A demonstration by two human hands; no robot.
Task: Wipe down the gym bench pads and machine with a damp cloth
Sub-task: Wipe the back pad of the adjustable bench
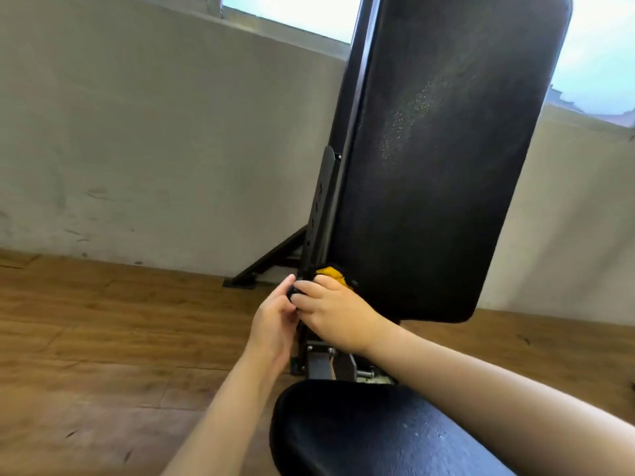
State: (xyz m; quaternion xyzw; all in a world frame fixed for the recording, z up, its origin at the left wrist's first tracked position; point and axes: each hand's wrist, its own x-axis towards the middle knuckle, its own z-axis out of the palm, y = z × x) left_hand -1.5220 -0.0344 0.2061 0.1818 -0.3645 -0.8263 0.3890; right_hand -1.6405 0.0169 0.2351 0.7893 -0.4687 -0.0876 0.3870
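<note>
Working at the near left corner of the upright back pad (443, 159), both hands are brought together where a black metal bracket (321, 214) runs down to the frame. A yellow cloth (331, 273) is bunched under the right hand (335, 312), whose fingers are curled over it, so that only a small fold is seen, pressed between the bracket and the pad's edge. The left hand (275, 317) is set just beside it, its fingertips closed on a small dark knob (294, 293) at the bracket's foot; what the knob does cannot be told. For this step to be done well, the cloth should probably be drawn firmly along the narrow seam and the bracket steadied, since dust is likely lodged there. Pale specks are seen on the pad's face, which is judged still unwiped. The seat pad (378, 438) lies nearest, below the arms.
</note>
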